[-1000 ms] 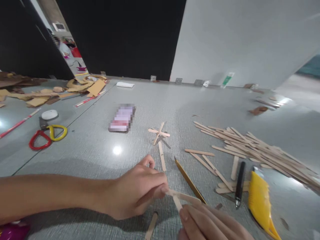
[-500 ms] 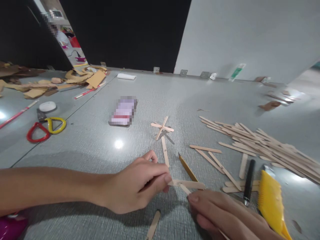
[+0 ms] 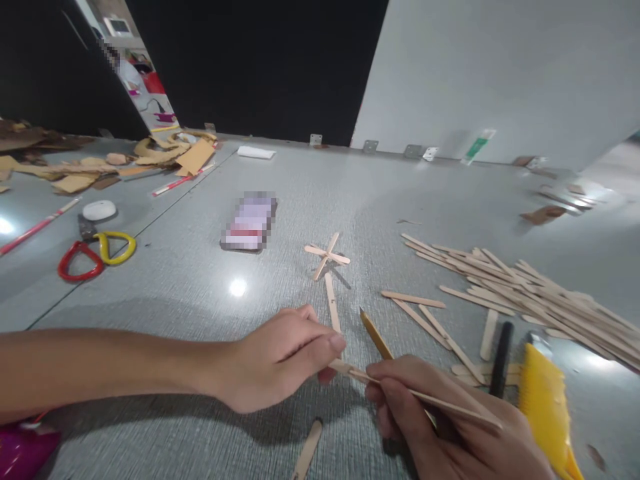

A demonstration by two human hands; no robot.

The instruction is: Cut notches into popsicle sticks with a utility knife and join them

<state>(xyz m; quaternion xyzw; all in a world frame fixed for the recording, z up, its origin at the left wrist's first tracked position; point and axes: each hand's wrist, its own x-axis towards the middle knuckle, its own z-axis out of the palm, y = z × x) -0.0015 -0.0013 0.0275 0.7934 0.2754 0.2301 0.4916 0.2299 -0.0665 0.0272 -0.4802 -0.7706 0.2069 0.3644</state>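
Observation:
My left hand [image 3: 280,360] reaches in from the left and pinches the near end of a short wooden stick piece [image 3: 343,366] between thumb and fingers. My right hand [image 3: 445,427] is closed round a long thin wooden stick [image 3: 430,399], whose tip meets that piece. A yellow pencil-like tool [image 3: 376,335] lies just behind both hands. A lone stick [image 3: 333,303] and a small star of crossed sticks [image 3: 327,255] lie farther back on the grey table.
A big pile of wooden sticks [image 3: 515,290] spreads at the right, with a black pen [image 3: 500,350] and a yellow cutter [image 3: 545,407] near it. A phone [image 3: 249,223] lies mid-table. Red and yellow scissors [image 3: 95,257] and cardboard scraps [image 3: 100,170] sit at the left.
My right hand has come up and turned, now gripping a long stick that points toward my left hand's pinch. The left hand has stayed in about the same place.

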